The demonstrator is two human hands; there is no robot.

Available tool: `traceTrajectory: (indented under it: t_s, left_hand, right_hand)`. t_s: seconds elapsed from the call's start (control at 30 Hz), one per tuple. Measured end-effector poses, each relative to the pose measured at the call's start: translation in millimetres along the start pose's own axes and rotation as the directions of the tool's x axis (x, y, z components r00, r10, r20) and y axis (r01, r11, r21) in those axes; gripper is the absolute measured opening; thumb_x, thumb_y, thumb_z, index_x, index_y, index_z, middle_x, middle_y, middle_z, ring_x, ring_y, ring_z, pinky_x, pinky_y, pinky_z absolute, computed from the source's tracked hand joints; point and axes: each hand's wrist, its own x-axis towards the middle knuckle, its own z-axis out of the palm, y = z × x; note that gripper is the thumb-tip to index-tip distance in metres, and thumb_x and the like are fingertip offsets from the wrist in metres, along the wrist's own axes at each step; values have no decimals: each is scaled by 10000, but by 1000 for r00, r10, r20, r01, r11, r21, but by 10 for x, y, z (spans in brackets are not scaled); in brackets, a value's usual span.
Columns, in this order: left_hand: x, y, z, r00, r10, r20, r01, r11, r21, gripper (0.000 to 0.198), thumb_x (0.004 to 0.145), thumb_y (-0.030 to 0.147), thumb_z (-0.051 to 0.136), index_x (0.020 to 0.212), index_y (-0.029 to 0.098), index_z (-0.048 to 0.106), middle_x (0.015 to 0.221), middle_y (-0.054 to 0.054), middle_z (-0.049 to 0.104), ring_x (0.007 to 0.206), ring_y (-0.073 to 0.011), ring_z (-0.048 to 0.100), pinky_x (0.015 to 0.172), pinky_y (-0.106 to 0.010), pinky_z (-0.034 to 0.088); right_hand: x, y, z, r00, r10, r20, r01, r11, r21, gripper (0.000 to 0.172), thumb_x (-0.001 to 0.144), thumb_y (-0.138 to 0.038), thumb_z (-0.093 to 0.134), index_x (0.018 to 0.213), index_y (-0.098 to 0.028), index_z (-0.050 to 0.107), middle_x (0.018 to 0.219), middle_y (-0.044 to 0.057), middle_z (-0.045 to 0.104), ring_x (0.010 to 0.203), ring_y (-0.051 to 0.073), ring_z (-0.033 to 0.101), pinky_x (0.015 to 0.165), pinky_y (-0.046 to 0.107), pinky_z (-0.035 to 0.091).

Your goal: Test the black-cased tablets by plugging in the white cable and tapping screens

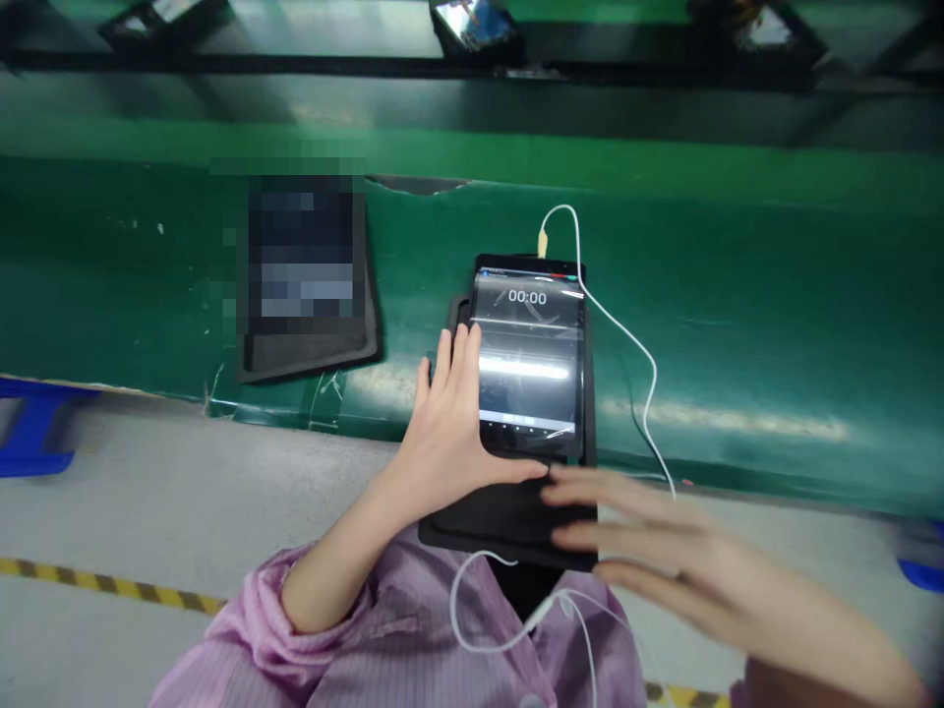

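A tablet (527, 393) with a lit screen reading 00:00 rests on a black foam tray (508, 511) at the bench's near edge. My left hand (446, 428) lies along the tablet's left side, fingers stretched out and thumb spread across its lower edge. Blurred by motion, my right hand (649, 531) hovers by the tray's lower right part with its fingers apart, holding nothing. A white earphone cable (653, 374) runs from a yellowish plug (543, 243) at the tablet's top edge, down the right side. More white cable (472, 644) hangs before the pink striped garment.
Left on the green bench (737, 324) is another black tray (314, 354) with a pixelated dark device (306, 246) on it. Several blurred devices stand along the far side. Blue supports (36, 428) and a yellow-black floor stripe (110, 582) show below the bench.
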Motion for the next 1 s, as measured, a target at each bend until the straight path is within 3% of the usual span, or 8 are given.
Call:
traceTrajectory:
  t_s: [0.07,0.13,0.27,0.4,0.47,0.6,0.73,1.0]
  left_hand:
    - [-22,0,39,999,27,-38,-25,998,63,1402,609,570,838,1509,201,-172,1597,-260,98,1468,-436,-6,1135,-692,133]
    - [-26,-10,79,995,52,-85,-42,992,117,1399,609,551,848,1513,172,-151,1582,-276,152,1465,-444,31,1133,-688,150]
    - [-15,-31,124,985,76,-153,-52,986,156,1369,618,536,847,1523,143,-104,1554,-286,238,1455,-450,122,1125,-679,202]
    - [-8,-41,145,983,86,-160,-58,983,177,1382,591,578,847,1520,116,-67,1542,-301,255,1443,-459,177,1101,-686,259]
    - [-1,-44,158,985,81,-155,-52,981,187,1375,572,596,848,1514,96,-20,1533,-314,262,1432,-472,206,1082,-694,288]
    - [19,-36,171,992,46,-120,-25,985,172,1321,558,628,835,1505,76,97,1523,-322,276,1424,-482,225,1075,-705,291]
    - [49,-4,141,997,5,-74,7,988,155,1289,539,617,846,1493,81,166,1525,-315,279,1431,-477,213,1086,-708,270]
    - [101,67,40,999,-42,20,39,992,122,1277,516,575,877,1472,45,219,1505,-339,296,1425,-495,210,1067,-745,260]
  right_hand:
    - [227,98,-276,971,49,-234,-40,998,42,186,948,-334,594,1073,-299,727,1171,48,689,1076,214,655,884,329,566]
    - [592,220,-489,867,126,-482,-107,992,67,166,949,-344,586,980,-300,743,1051,29,718,1017,210,663,895,344,537]
    - [1374,528,-749,791,221,-570,-272,962,-4,154,899,-300,630,834,-203,730,892,42,714,903,220,660,866,357,499]
    - [1732,850,-934,671,350,-654,-546,830,-115,256,867,-262,640,626,-178,647,677,51,660,769,221,634,827,356,463]
    - [1756,976,-1000,627,459,-630,-608,793,-27,293,853,-313,664,596,-175,634,645,60,652,732,220,628,773,343,462]
    - [1719,1093,-1055,644,591,-486,-558,798,230,271,795,-387,745,676,-151,688,699,75,687,718,192,638,641,267,447]
    - [1726,1080,-1068,634,684,-362,-563,729,390,286,788,-399,776,672,-151,691,703,58,679,651,132,612,565,211,418]
    - [1791,1059,-1040,630,731,-263,-514,646,564,290,709,-357,848,633,-146,664,672,53,654,611,134,614,609,239,510]
